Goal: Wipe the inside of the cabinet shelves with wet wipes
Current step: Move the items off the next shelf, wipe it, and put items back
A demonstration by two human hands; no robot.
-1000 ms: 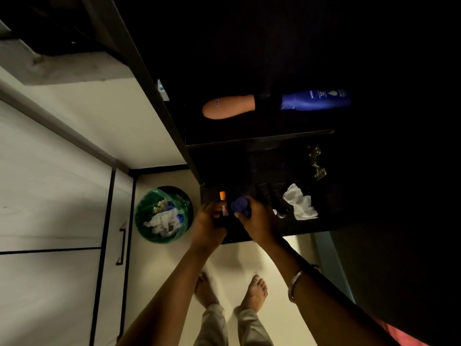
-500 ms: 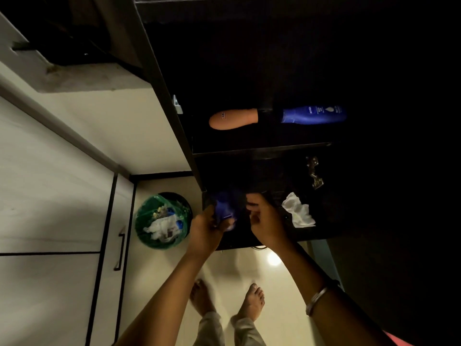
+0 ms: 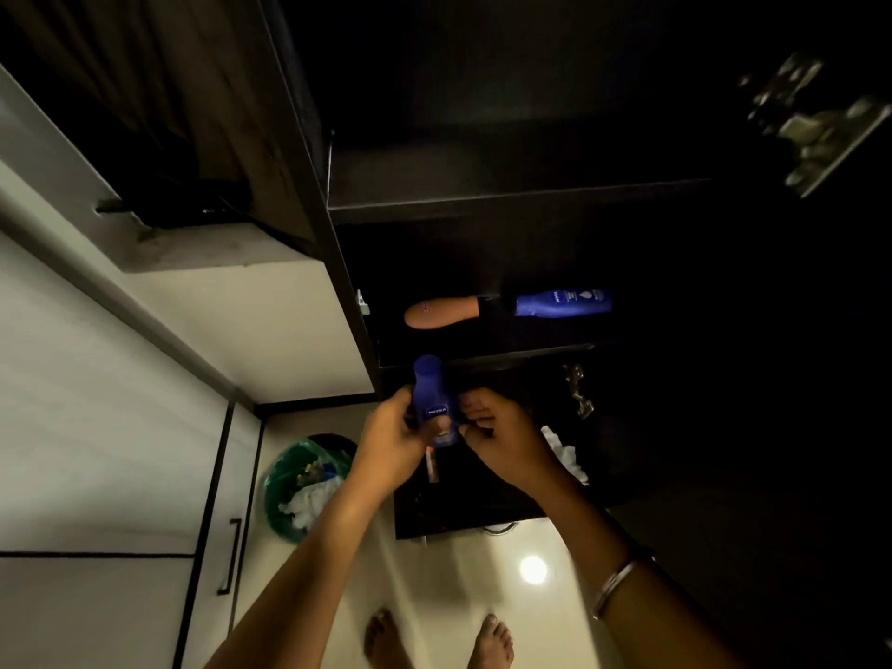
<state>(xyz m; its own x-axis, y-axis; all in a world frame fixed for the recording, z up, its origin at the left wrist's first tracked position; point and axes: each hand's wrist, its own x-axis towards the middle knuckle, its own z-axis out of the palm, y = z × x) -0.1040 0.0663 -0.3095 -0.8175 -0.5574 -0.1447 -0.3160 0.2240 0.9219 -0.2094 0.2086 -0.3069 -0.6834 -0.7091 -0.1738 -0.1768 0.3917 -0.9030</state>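
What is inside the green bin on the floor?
The green bin holds crumpled white wipes and a few small colourful scraps, one of them blue. The person's left forearm covers its right edge, so whatever lies there or under the wipes cannot be seen.

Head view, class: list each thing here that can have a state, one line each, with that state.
Small blue bottle: upright, gripped by left hand.
Right hand: fingers curled beside the bottle; contact unclear.
Peach bottle: lying on its side on upper shelf.
Large blue bottle: lying on its side, same shelf.
White wipe: crumpled, on lower shelf.
Green bin: open, holds white waste.
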